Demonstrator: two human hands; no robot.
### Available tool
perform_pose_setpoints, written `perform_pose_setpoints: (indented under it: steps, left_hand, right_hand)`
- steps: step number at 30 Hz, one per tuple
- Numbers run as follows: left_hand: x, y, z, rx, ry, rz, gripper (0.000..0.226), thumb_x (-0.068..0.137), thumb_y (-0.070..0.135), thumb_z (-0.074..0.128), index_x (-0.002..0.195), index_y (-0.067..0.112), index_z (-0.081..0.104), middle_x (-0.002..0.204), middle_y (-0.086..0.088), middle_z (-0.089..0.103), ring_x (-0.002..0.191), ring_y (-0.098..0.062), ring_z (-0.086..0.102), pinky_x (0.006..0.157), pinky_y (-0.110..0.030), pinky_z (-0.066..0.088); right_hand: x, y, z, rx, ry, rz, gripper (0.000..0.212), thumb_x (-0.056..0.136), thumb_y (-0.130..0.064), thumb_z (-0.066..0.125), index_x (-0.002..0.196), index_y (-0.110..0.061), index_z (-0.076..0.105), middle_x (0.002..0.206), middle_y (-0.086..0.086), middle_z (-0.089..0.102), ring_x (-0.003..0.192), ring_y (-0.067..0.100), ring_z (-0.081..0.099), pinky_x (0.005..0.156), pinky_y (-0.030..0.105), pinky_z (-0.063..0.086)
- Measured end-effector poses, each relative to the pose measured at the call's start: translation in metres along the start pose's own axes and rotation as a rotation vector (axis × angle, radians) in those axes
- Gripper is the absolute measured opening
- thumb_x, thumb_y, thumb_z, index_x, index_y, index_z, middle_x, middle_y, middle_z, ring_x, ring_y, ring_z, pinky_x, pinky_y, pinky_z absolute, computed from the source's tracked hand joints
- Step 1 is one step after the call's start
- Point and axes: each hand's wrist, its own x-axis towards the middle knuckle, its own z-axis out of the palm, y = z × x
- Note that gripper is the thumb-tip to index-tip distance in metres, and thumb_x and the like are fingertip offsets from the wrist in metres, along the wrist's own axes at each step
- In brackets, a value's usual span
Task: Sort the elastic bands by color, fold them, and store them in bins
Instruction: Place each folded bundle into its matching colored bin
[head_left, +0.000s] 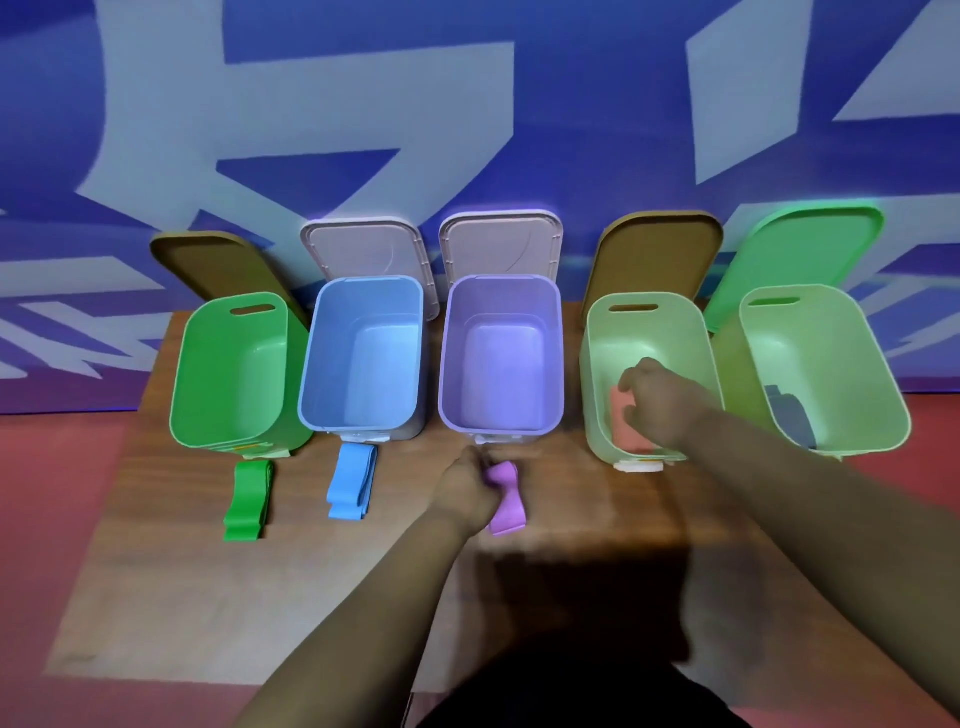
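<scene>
Five open bins stand in a row on the wooden table (156, 587). My left hand (467, 488) grips the purple band (506, 506) on the table just in front of the purple bin (555, 353). My right hand (657, 402) reaches into the pale green bin (597, 364) and its curled fingers rest on the folded orange band (626, 423) inside. A green band (249, 499) lies before the green bin (208, 374). A blue band (353, 480) lies before the blue bin (311, 364). The far right pale green bin (878, 364) holds a dark grey band (789, 415).
Lids lean upright behind each bin against the blue patterned wall: two brown lids (657, 254), two pale lids (363, 249) and a green lid (810, 249). Red floor shows at both sides of the table.
</scene>
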Motion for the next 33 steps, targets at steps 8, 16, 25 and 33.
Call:
perform_pose_setpoints:
  steps: [8,16,25,33]
  left_hand:
    - [-0.049,0.037,-0.012,-0.637,-0.267,-0.093,0.027,0.095,0.001,0.068,0.12,0.011,0.072,0.118,-0.012,0.077,0.104,-0.024,0.074,0.095,-0.036,0.061]
    - [-0.108,0.087,-0.025,-1.062,-0.242,0.062,0.031,0.101,0.005,0.062,0.132,0.01,0.065,0.109,-0.011,0.073,0.085,-0.02,0.071,0.074,-0.027,0.061]
    - [-0.121,0.076,-0.005,-1.183,-0.041,-0.005,0.038,0.096,-0.004,0.063,0.133,0.003,0.059,0.114,-0.013,0.071,0.1,-0.027,0.073,0.088,-0.036,0.062]
    - [-0.093,0.054,-0.028,-1.12,-0.051,-0.033,0.034,0.096,0.002,0.067,0.13,0.006,0.063,0.112,-0.009,0.074,0.097,-0.021,0.074,0.09,-0.035,0.061]
  right_hand:
    - [-0.077,-0.03,-0.009,0.528,0.283,-0.28,0.008,0.096,-0.037,0.067,0.098,-0.031,0.069,0.098,-0.013,0.059,0.087,0.008,0.063,0.081,0.031,0.052]
    - [-0.124,-0.043,0.003,1.051,-0.155,-0.312,0.053,0.076,-0.05,0.087,0.122,-0.035,0.065,0.107,-0.006,0.074,0.097,0.015,0.072,0.089,0.037,0.059]
    - [-0.121,-0.056,-0.011,1.384,-0.29,-0.203,0.038,0.088,0.001,0.078,0.117,-0.018,0.062,0.124,0.016,0.064,0.106,0.027,0.07,0.097,0.051,0.061]
    - [-0.089,-0.092,-0.033,0.974,-0.006,-0.23,0.041,0.084,-0.009,0.08,0.117,-0.031,0.067,0.11,0.003,0.067,0.087,0.017,0.068,0.081,0.036,0.061]
